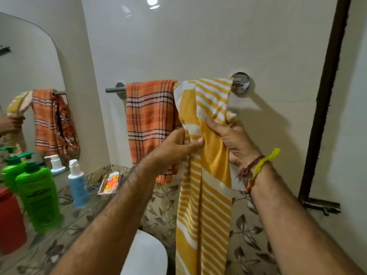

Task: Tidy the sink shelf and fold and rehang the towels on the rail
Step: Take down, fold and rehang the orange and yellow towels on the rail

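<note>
A chrome towel rail runs across the white wall. An orange checked towel hangs folded over its left part. Beside it, a yellow and white striped towel is draped over the rail's right part and hangs far down. My left hand pinches the striped towel's left edge, thumb on the front. My right hand grips a bunched fold of the same towel a little lower than the rail. On the glass shelf at lower left stand a green pump bottle, a blue bottle and a small orange packet.
A mirror on the left wall reflects the towels and bottles. A red container sits at the shelf's near end. A white basin edge lies below my arms. A dark door frame runs down the right side.
</note>
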